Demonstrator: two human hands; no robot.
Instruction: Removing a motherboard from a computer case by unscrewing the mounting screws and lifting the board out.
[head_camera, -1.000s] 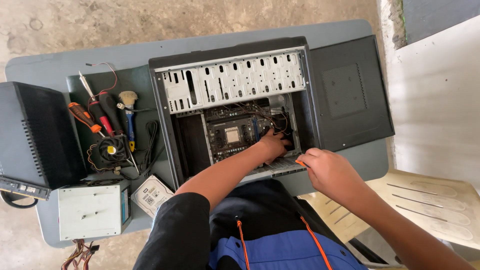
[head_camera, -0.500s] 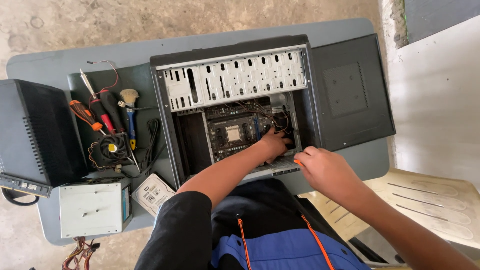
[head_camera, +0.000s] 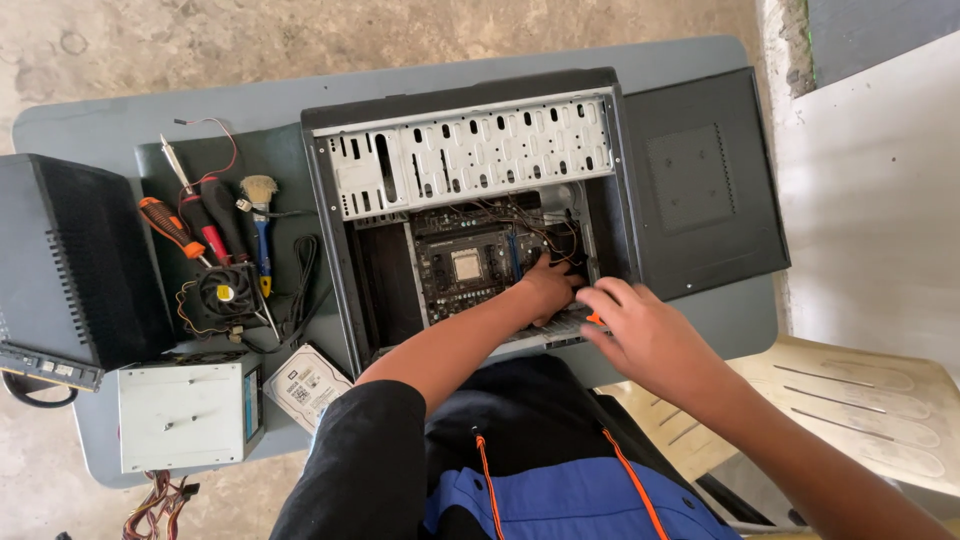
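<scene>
A grey worktop (head_camera: 680, 60) carried an open computer case (head_camera: 470, 200), lying on its side with its drive cage toward the far edge. Its removed black side panel (head_camera: 700, 180) lay just to the right, touching the case. A second black case (head_camera: 65, 260) stood at the worktop's left edge, with a grey power supply (head_camera: 185, 410) in front of it. Between the two cases lay a hard drive (head_camera: 305, 385), a cooling fan (head_camera: 222, 295), an orange-handled screwdriver (head_camera: 170, 228) and a brush (head_camera: 260, 200). A cream plastic chair (head_camera: 870, 400) stood at lower right.

Inside the case, the motherboard (head_camera: 465, 270) lay flat. The left hand (head_camera: 550, 285) reached into the case, fingers curled at the board's right edge; whether it gripped anything could not be told. The right hand (head_camera: 645, 330) rested at the case's near rim, fingers closed on a small orange-tipped tool (head_camera: 594, 319).

Compared with one second earlier, both hands held nearly the same positions; the right hand had edged slightly closer to the left.
</scene>
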